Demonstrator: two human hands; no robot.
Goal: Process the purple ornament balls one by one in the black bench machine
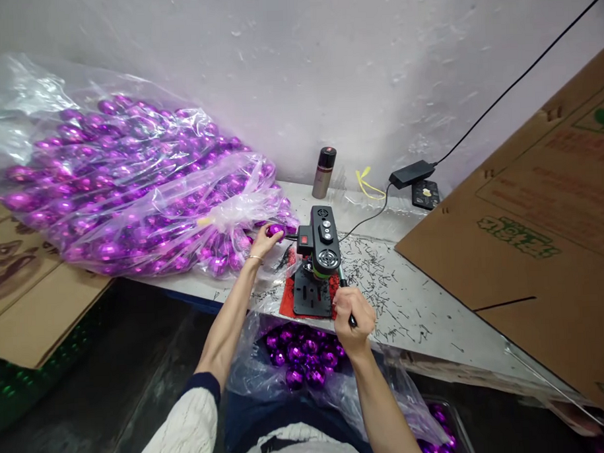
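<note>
My left hand (263, 244) pinches a shiny purple ball (276, 232) beside the mouth of a large clear plastic bag. My right hand (354, 310) is wrapped round the black-ended lever (343, 282) of a small black bench machine (325, 233). The machine has a dark slotted base plate (312, 295) standing on a red sheet (287, 298). Below it, at my lap, purple balls (306, 358) lie in an open clear bag.
The big bag of purple balls (112, 193) fills the left. Black bits (383, 290) litter the white table. A spray can (324, 173) stands behind, near a power adapter (412, 174). A cardboard box (529, 218) leans at right; more balls (440, 433) sit low right.
</note>
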